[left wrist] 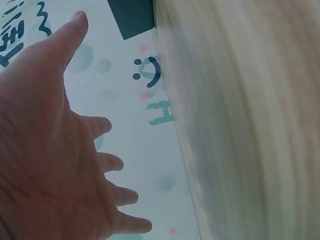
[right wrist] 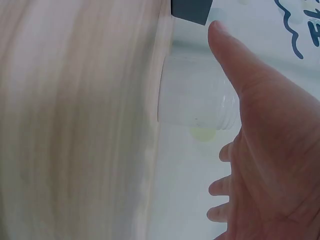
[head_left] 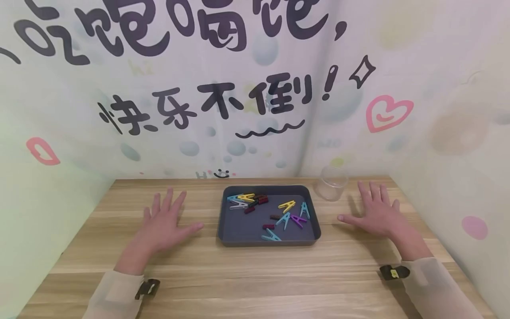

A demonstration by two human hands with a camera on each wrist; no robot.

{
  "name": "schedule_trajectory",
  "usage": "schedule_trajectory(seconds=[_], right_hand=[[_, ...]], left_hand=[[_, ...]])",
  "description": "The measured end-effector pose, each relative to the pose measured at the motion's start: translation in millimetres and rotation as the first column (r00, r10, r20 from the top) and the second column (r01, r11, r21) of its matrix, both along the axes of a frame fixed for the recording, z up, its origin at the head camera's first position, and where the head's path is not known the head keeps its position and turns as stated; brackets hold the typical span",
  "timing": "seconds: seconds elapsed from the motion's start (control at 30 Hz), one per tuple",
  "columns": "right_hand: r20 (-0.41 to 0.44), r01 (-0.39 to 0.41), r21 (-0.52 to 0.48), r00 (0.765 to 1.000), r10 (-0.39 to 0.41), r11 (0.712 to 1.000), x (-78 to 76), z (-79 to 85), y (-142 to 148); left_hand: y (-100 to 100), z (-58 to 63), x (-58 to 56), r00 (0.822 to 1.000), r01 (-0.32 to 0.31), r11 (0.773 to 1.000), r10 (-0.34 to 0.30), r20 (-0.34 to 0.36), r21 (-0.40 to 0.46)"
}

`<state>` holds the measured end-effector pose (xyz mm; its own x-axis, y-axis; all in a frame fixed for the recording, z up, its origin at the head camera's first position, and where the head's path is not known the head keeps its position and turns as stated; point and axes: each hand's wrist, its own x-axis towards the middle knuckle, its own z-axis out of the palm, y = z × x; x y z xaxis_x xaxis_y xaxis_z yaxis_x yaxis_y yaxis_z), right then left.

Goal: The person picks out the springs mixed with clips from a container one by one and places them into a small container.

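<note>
My left hand (head_left: 163,223) is held over the table left of a dark grey tray (head_left: 243,230), fingers spread and palm bare. Right of the tray, my right hand (head_left: 378,215) has its fingers spread too and holds nothing. Inside the tray lie several plastic clips shaped like clothespins: a yellow clip (head_left: 287,205), a purple clip (head_left: 298,220) and a light blue clip (head_left: 272,236) among them. Small dark red springs (head_left: 268,226) lie between them. A clear, round plastic jar (head_left: 332,184) stands upright by the tray's back right corner, nearest to my right hand.
The wooden table (head_left: 255,283) meets a wall covering (head_left: 223,150) with large black lettering at the back. Side walls rise at the left and right. In the left wrist view, a corner of the tray (left wrist: 135,17) shows at the top.
</note>
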<state>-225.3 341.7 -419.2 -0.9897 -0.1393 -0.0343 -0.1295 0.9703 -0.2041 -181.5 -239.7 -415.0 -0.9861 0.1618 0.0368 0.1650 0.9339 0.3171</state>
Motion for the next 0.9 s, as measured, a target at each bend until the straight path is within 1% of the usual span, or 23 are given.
schedule_trajectory(seconds=[0.3, 0.6, 0.73, 0.9], right_hand=[[-0.06, -0.029, -0.008, 0.998, 0.029, 1.0, -0.6, 8.2, -3], [-0.125, -0.076, 0.005, 0.989, 0.076, 0.997, 0.8, 17.1, -12], [-0.14, -0.093, 0.0, 0.986, 0.092, 0.996, 2.2, 22.6, -17], [-0.198, -0.147, 0.006, 0.969, 0.145, 0.989, 1.5, 27.6, -25]], left_hand=[[2, -0.2, -5.4, 0.999, 0.04, 0.999, -0.04, -0.022, 0.03], [9, -3.4, -9.6, 0.997, 0.08, 0.99, -0.077, -0.031, 0.117], [13, -3.8, -10.4, 0.995, 0.095, 0.981, -0.094, -0.014, 0.167], [18, -4.8, -11.5, 0.994, 0.104, 0.966, -0.108, 0.001, 0.235]])
